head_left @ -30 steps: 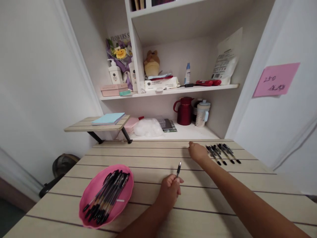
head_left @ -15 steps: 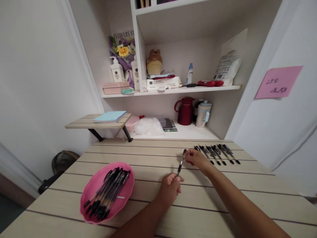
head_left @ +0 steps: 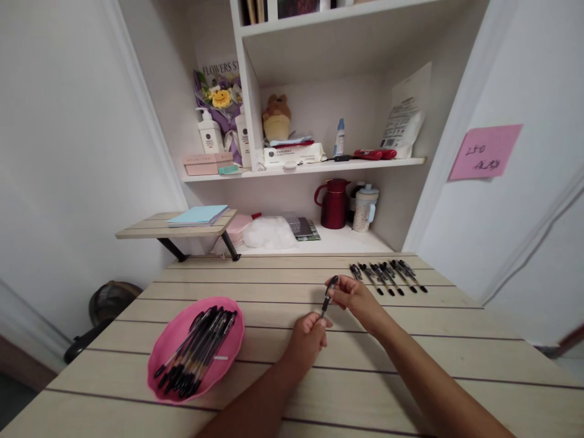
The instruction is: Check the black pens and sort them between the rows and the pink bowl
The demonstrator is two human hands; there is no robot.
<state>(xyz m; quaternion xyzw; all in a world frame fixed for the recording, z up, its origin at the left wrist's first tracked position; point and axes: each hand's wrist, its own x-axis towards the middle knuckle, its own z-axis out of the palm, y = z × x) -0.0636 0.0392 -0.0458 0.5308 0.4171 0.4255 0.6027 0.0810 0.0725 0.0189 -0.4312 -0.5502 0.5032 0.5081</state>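
Observation:
My left hand (head_left: 305, 342) is closed around the lower end of a black gel pen (head_left: 325, 304), which it holds tilted over the table. At the pen's upper end, the fingers of my right hand (head_left: 358, 299) pinch a black pen cap (head_left: 333, 281). The cap sits over or right at the tip; whether it is pushed fully down I cannot tell. To the left, a pink scalloped bowl (head_left: 157, 340) holds several capped-looking pens (head_left: 201, 350). Beyond my right hand, more black pens (head_left: 392, 278) lie side by side, with several caps near their far ends.
The slatted wooden table (head_left: 274, 277) runs up to a white shelf unit (head_left: 319, 248). A small raised stand (head_left: 137, 229) bears blue paper (head_left: 197, 215). At the back stand a red thermos jug (head_left: 334, 205) and a pale cup (head_left: 365, 210) beside a white plastic bag (head_left: 270, 233).
The cap in my right hand has come down toward the pen, and the silver tip seen before is now covered. The camera view has shifted slightly.

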